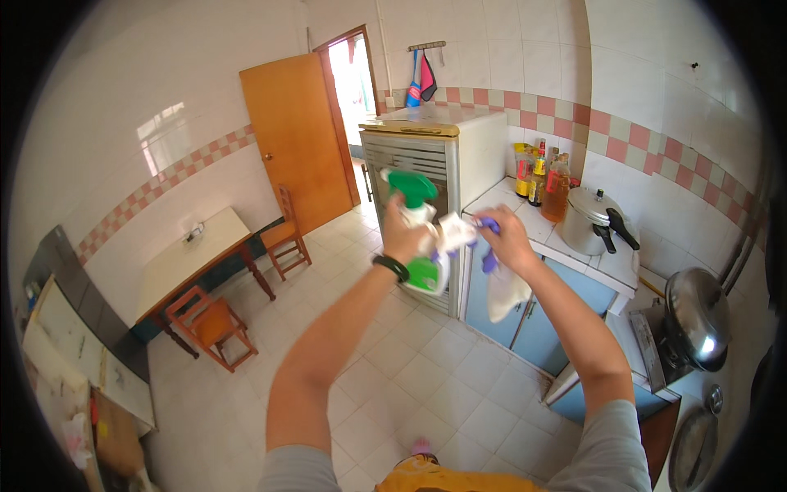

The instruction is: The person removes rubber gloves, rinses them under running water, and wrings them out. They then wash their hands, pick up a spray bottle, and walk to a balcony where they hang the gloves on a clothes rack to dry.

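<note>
My left hand (406, 232) is closed around the neck of a white spray bottle (425, 275) with a green trigger head (412, 186), held upright in front of the metal-slatted cabinet. To its right, my right hand (505, 238) grips a white cloth with purple parts (507, 292), possibly a glove. Part of the cloth hangs below the right hand, and a bunched white piece (456, 232) with purple bits lies between my hands, near the bottle. Motion blur hides its exact shape and whether it touches the left hand.
The slatted cabinet (482, 150) stands ahead beside a tiled counter (538, 229) with bottles (555, 190) and a pressure cooker (591, 218). A lidded wok (695, 320) sits on the stove at right. A table (190, 261) and wooden chairs (215, 323) are at left, near an orange door (298, 141).
</note>
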`<action>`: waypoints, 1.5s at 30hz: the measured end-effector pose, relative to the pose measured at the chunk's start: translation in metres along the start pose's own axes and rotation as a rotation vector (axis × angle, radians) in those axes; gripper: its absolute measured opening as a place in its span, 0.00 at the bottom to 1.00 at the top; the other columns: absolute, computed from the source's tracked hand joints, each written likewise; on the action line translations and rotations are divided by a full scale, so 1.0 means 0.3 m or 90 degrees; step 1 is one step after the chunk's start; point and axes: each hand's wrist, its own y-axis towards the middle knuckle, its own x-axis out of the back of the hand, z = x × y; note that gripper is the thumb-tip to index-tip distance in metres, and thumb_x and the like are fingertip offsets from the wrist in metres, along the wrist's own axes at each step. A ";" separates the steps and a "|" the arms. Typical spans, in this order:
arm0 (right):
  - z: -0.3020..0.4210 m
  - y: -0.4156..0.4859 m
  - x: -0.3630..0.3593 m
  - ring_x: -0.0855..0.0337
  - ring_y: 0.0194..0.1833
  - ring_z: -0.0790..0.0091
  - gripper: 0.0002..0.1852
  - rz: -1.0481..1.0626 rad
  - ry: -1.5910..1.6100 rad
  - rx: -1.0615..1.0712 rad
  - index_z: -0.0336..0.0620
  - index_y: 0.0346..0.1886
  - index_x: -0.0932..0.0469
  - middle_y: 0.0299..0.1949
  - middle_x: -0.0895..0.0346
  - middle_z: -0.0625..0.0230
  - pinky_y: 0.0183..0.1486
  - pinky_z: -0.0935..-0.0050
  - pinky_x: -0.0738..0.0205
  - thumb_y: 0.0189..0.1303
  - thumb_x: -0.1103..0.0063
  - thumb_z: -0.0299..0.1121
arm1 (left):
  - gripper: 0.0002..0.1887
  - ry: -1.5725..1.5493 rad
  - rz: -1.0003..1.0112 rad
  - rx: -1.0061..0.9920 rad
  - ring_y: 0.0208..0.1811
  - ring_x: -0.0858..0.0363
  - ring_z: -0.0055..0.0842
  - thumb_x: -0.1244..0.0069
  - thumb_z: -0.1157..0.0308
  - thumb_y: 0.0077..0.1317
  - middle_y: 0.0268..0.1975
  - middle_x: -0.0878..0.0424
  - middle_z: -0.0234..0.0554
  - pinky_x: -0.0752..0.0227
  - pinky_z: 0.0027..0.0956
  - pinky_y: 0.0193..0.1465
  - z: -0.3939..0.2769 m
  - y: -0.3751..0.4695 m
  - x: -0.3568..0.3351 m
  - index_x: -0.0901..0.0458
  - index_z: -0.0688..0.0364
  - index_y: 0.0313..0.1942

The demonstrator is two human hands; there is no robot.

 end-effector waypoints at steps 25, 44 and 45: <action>-1.278 1.954 0.001 0.20 0.40 0.55 0.12 -0.142 -0.394 0.039 0.44 0.38 0.19 0.36 0.19 0.57 0.41 0.61 0.26 0.49 0.36 0.35 | 0.43 0.059 0.128 -0.192 0.50 0.23 0.35 0.38 0.74 0.43 0.49 0.24 0.54 0.28 0.33 0.54 0.782 2.417 -0.600 0.42 0.71 0.60; -1.855 2.376 -0.190 0.17 0.39 0.58 0.09 -0.063 -0.373 -0.159 0.46 0.38 0.19 0.36 0.18 0.61 0.41 0.63 0.24 0.53 0.39 0.34 | 0.53 0.232 0.167 -0.048 0.58 0.27 0.41 0.33 0.63 0.47 0.57 0.32 0.64 0.32 0.35 0.59 1.388 2.932 -0.870 0.54 0.76 0.64; -1.851 2.375 -0.194 0.17 0.39 0.57 0.09 -0.071 -0.373 -0.154 0.47 0.38 0.19 0.35 0.18 0.61 0.41 0.63 0.24 0.52 0.39 0.34 | 0.54 0.248 0.168 -0.030 0.58 0.28 0.41 0.33 0.62 0.47 0.58 0.32 0.65 0.33 0.34 0.60 1.374 2.925 -0.865 0.55 0.76 0.64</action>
